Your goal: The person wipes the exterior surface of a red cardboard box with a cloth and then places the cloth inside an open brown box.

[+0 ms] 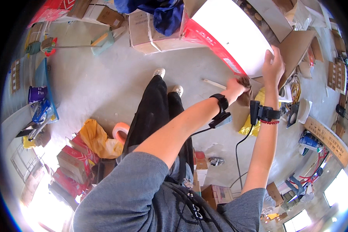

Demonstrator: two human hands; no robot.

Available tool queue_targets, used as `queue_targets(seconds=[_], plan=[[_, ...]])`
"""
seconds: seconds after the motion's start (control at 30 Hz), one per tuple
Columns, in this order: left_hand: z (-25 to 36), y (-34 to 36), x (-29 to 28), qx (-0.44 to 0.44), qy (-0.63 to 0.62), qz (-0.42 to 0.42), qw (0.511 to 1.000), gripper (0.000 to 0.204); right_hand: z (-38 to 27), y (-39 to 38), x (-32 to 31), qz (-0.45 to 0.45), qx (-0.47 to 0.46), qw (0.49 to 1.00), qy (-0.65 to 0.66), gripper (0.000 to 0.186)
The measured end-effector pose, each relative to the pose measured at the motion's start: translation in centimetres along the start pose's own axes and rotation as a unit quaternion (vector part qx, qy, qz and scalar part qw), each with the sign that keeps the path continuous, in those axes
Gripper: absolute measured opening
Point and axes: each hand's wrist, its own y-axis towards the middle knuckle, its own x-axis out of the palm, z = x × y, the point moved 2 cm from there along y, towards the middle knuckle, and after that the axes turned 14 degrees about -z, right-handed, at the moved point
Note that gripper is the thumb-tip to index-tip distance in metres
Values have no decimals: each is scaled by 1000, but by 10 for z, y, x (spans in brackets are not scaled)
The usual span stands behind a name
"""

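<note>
A large red-and-white carton [236,38] stands ahead of me, its white face brightly lit. My right hand [273,66] is at the right edge of that white face, thumb and fingers bent around the edge. Beside the carton's lower corner my left hand [237,88] is closed on a brown, crumpled-looking thing [245,96], whose kind I cannot make out. Dark rounded things [255,15] show behind the white face, partly hidden by it. A brown cardboard flap [297,54] sticks out to the right of my right hand. Both wrists wear black straps with devices.
A pale stick [214,83] lies on the floor near my shoes. Yellow plastic [251,121] lies below my hands. A taped brown carton [150,33] with blue cloth [168,17] stands ahead. Left are an orange bag [98,137] and red boxes [71,164]. A cable [237,154] hangs from my right wrist.
</note>
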Motion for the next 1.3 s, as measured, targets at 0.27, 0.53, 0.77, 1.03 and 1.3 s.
queue_targets(seconds=[0.27, 0.53, 0.77, 1.03, 1.3], plan=[[-50, -19, -101, -22, -231, -60, 971, 34, 3, 1, 1, -6, 6, 1000, 12, 24], [36, 2, -169, 151, -349, -40, 924, 29, -1, 8, 2, -43, 13, 992, -121, 40], [90, -55, -197, 50, 200, -96, 974, 26, 2, -2, 47, -110, -5, 971, -213, 60], [101, -187, -286, -12, 80, 7, 997, 16, -22, -39, 100, -242, 74, 948, -191, 62], [130, -190, -267, 60, -57, 18, 996, 22, -31, -35, 63, -308, 108, 942, -77, 56]])
